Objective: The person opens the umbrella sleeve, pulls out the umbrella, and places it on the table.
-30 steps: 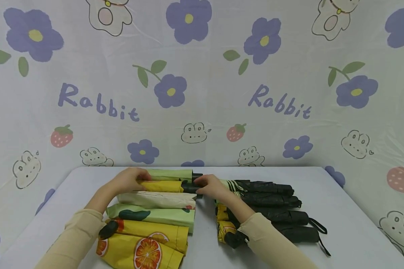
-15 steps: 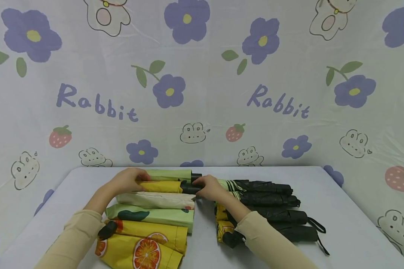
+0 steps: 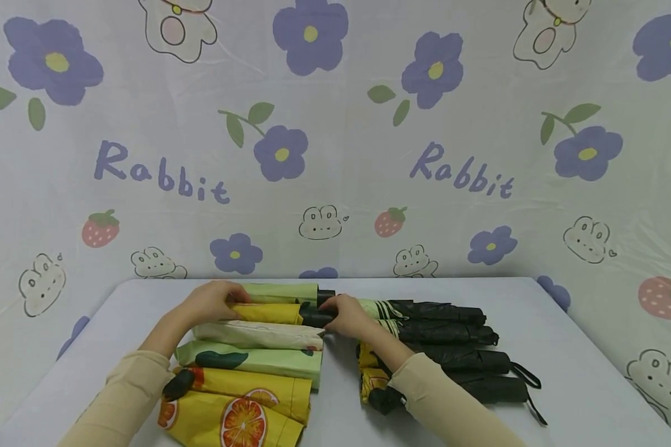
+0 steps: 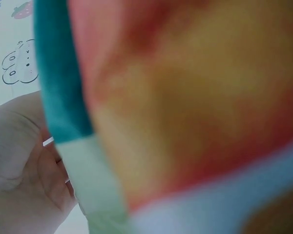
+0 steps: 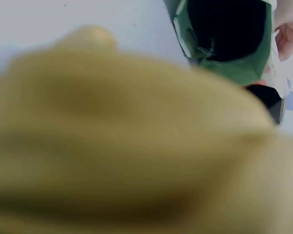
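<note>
My left hand [image 3: 215, 300] grips the closed end of a yellow umbrella sleeve [image 3: 271, 313] in the head view. Out of the sleeve's right end sticks a black folded umbrella [image 3: 313, 316], which my right hand [image 3: 351, 316] pinches between thumb and fingers. Behind it lies a light green sleeve [image 3: 282, 292] with a black end [image 3: 326, 295] poking out. In front are a cream sleeve [image 3: 257, 335], a green sleeve [image 3: 274, 366] and yellow orange-print sleeves [image 3: 274, 422]. Blurred cloth hides most of the left wrist view; a blurred cuff [image 5: 127, 136] fills much of the right one.
Several black folded umbrellas [image 3: 453, 332] lie in a row at the right, partly under my right forearm; two show wrist straps [image 3: 528, 375]. White tabletop [image 3: 570, 372] shows beyond them. A patterned cloth [image 3: 341, 155] hangs along the table's back edge.
</note>
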A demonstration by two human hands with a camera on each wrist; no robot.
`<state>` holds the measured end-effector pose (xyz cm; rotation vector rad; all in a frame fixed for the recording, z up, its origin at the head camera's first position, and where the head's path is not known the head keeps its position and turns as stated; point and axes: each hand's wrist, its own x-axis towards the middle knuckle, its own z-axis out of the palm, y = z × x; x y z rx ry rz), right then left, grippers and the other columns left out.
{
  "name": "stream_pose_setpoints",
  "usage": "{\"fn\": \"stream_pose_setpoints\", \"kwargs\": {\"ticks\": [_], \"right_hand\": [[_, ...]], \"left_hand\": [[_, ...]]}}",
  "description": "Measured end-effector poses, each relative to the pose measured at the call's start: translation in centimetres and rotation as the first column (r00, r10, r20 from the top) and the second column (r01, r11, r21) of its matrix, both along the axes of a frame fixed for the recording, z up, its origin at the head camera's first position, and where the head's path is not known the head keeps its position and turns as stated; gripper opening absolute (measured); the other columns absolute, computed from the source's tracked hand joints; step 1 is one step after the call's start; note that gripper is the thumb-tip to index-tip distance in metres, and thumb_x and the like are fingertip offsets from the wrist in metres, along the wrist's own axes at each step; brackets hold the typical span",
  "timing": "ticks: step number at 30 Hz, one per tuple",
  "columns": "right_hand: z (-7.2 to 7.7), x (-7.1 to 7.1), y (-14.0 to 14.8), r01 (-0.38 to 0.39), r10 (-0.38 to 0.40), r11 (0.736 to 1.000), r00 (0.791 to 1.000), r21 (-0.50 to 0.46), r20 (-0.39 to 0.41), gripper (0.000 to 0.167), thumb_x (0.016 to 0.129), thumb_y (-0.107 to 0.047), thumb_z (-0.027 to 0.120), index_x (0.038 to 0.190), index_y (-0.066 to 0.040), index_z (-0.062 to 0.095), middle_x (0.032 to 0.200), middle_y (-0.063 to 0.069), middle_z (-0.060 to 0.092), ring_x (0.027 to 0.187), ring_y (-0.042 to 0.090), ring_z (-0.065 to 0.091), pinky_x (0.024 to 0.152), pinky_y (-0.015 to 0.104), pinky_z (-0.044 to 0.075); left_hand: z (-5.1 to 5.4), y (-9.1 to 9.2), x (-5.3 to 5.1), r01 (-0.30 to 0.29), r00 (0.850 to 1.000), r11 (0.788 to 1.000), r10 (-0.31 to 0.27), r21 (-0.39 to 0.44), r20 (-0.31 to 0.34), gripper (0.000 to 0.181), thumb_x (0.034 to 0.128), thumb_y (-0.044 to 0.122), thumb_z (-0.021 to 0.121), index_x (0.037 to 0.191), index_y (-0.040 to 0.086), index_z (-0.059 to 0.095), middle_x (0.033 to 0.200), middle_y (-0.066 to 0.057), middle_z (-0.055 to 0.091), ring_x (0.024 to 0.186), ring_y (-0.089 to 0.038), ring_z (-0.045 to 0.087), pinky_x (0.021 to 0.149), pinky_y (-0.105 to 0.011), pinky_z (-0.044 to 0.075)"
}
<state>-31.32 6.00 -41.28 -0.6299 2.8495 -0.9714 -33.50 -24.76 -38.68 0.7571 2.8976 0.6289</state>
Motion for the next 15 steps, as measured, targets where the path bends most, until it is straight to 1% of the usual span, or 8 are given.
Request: {"fn": "stream_pose_setpoints", "kwargs": {"ticks": [5, 8, 10, 12, 15], "right_hand": [[-0.23, 0.22, -0.06, 0.012, -0.013, 1.0, 0.999, -0.023, -0.034, 0.03, 0.08, 0.001, 0.076, 0.11, 0.001, 0.071, 0.113, 0.018, 0.069, 0.11, 0.035, 0.062, 0.094, 0.047, 0.051], [-0.11, 0.21, 0.03, 0.022, -0.024, 0.999, 0.999, -0.041, -0.03, 0.03, 0.079, -0.001, 0.077, 0.109, 0.0, 0.072, 0.113, 0.017, 0.069, 0.109, 0.034, 0.062, 0.094, 0.047, 0.051], [0.06, 0.12, 0.12, 0.033, -0.033, 0.998, 0.999, -0.061, -0.006, 0.03, 0.079, -0.004, 0.078, 0.109, -0.002, 0.073, 0.114, 0.016, 0.069, 0.108, 0.032, 0.062, 0.092, 0.046, 0.052], [0.25, -0.02, 0.22, 0.046, -0.045, 0.995, 0.999, -0.087, 0.02, 0.031, 0.079, -0.007, 0.079, 0.109, -0.003, 0.073, 0.115, 0.015, 0.069, 0.101, 0.028, 0.064, 0.086, 0.04, 0.054], [0.6, -0.11, 0.43, 0.051, -0.04, 0.989, 0.996, -0.138, 0.084, 0.033, 0.08, -0.009, 0.079, 0.112, -0.004, 0.072, 0.117, 0.015, 0.068, 0.093, 0.023, 0.063, 0.075, 0.033, 0.053]], "left_hand": [[-0.08, -0.05, 0.05, 0.006, 1.0, 1.0, -0.006, 0.018, 0.011, 0.025, 0.0787, 0.013, 0.079, 0.103, 0.013, 0.073, 0.1, -0.003, 0.074, 0.096, -0.025, 0.068, 0.089, -0.047, 0.053], [-0.11, -0.09, 0.09, 0.008, 1.0, 1.0, -0.008, 0.029, 0.013, 0.026, 0.0789, 0.012, 0.079, 0.104, 0.011, 0.072, 0.101, -0.004, 0.074, 0.097, -0.025, 0.068, 0.09, -0.048, 0.053], [-0.1, -0.14, 0.1, 0.009, 1.0, 0.999, -0.01, 0.036, 0.011, 0.027, 0.079, 0.012, 0.079, 0.105, 0.01, 0.072, 0.101, -0.005, 0.073, 0.097, -0.026, 0.068, 0.09, -0.048, 0.053], [-0.06, -0.17, 0.13, 0.014, 1.0, 0.999, -0.014, 0.043, 0.006, 0.028, 0.0792, 0.012, 0.079, 0.106, 0.009, 0.071, 0.102, -0.006, 0.073, 0.097, -0.026, 0.068, 0.09, -0.048, 0.053], [-0.01, -0.21, 0.19, 0.021, 1.0, 0.998, -0.022, 0.061, 0.008, 0.03, 0.0795, 0.011, 0.079, 0.108, 0.007, 0.071, 0.103, -0.008, 0.073, 0.098, -0.027, 0.067, 0.09, -0.047, 0.053]]}}
